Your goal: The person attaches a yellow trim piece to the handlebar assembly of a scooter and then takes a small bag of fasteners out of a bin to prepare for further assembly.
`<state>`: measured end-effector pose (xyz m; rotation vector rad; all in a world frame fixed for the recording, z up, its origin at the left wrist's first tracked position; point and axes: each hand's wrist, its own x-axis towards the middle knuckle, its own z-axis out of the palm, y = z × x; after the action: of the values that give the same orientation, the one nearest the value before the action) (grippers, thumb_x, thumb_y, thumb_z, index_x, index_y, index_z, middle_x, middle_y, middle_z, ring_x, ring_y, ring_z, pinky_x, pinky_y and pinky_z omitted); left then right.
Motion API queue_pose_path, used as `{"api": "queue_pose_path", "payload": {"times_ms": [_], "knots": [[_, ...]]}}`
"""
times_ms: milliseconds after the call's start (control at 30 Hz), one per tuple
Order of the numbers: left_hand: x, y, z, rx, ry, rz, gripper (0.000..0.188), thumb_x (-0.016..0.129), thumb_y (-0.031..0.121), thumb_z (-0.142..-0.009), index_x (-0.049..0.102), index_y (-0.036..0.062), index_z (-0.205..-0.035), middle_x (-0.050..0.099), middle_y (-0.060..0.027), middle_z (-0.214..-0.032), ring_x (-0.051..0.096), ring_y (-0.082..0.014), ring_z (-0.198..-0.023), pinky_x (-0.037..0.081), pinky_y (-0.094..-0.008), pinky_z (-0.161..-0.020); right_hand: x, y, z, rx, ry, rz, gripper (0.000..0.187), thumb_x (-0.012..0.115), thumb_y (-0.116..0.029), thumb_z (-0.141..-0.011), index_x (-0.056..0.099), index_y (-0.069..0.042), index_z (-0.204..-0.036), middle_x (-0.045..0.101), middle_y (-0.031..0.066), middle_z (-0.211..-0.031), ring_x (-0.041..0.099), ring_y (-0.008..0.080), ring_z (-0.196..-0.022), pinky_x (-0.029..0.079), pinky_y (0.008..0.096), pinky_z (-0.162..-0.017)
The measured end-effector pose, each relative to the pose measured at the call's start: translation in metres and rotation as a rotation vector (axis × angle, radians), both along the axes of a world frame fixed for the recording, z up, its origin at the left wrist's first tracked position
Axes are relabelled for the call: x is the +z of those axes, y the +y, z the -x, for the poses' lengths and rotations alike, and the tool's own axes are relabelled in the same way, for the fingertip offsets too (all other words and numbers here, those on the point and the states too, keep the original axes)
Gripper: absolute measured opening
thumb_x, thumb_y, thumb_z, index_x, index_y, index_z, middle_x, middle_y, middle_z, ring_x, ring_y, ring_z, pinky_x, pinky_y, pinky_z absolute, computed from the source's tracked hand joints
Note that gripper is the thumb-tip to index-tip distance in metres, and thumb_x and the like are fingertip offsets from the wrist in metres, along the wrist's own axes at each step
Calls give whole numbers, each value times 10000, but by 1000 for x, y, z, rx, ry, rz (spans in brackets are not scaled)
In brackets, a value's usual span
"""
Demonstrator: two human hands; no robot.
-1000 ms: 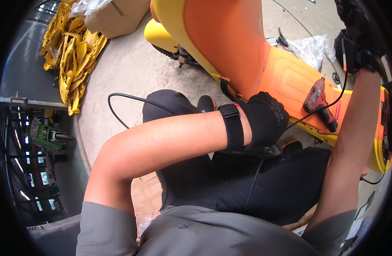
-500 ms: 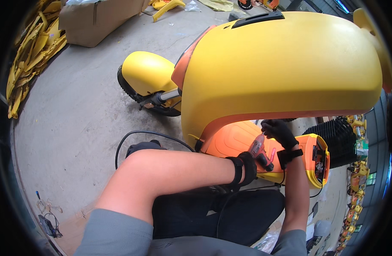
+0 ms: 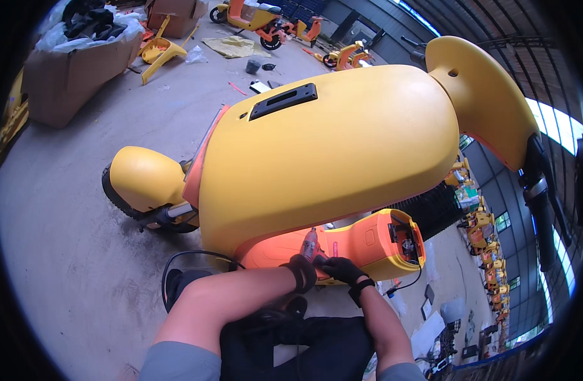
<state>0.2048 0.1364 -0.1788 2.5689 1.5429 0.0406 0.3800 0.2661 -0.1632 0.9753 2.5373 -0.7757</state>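
Observation:
A red power drill (image 3: pixel 310 244) points upward over the orange floorboard (image 3: pixel 269 247) of a yellow and orange scooter. My left hand (image 3: pixel 303 273), in a black glove, is closed on the drill; the wrist hides most of its fingers. Beside it, my gloved right hand (image 3: pixel 343 270) has its fingers closed at the drill's lower end, partly hidden there. The scooter's large yellow front panel (image 3: pixel 329 146) arches above both hands. To their right, wiring shows in the open end of the yellow and orange rear body (image 3: pixel 407 244).
The front wheel fender (image 3: pixel 145 178) juts out left, and the handlebar grip (image 3: pixel 542 216) hangs at far right. A black cable (image 3: pixel 183 254) loops by my left knee. Cardboard boxes (image 3: pixel 75 79), loose yellow parts (image 3: pixel 158 52) and other scooters (image 3: pixel 259 22) stand farther back.
My right hand has come down from the drill's tip to its lower end. The view has shifted, so the scooter sits farther left and more background shows.

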Motion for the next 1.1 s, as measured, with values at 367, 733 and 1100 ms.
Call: {"api": "queue_pose_path", "payload": {"times_ms": [367,733,1100], "knots": [[35,6,42,191,29,24,216,550,195,-746,699,66,-835,688,-132,-820,676,-277,-776,528,-401,-687,29,11,-13,-192,85,-33,274,645,-298,-849,654,-56,-977,640,28,-770,592,109,-656,494,269,-614],[34,32,41,197,-50,83,358,566,359,-772,628,33,-906,662,-180,-883,641,-337,-844,510,-442,-745,209,-37,-25,-391,972,217,340,580,-287,-921,579,-37,-1151,663,51,-962,626,117,-840,517,252,-768],[2,59,49,-1,68,117,421,608,368,-771,583,-14,-945,633,-236,-927,606,-391,-896,480,-457,-788,390,-212,-253,-804,1123,-395,278,563,-161,-905,553,10,-1125,594,47,-934,572,130,-815,487,264,-697]]}}
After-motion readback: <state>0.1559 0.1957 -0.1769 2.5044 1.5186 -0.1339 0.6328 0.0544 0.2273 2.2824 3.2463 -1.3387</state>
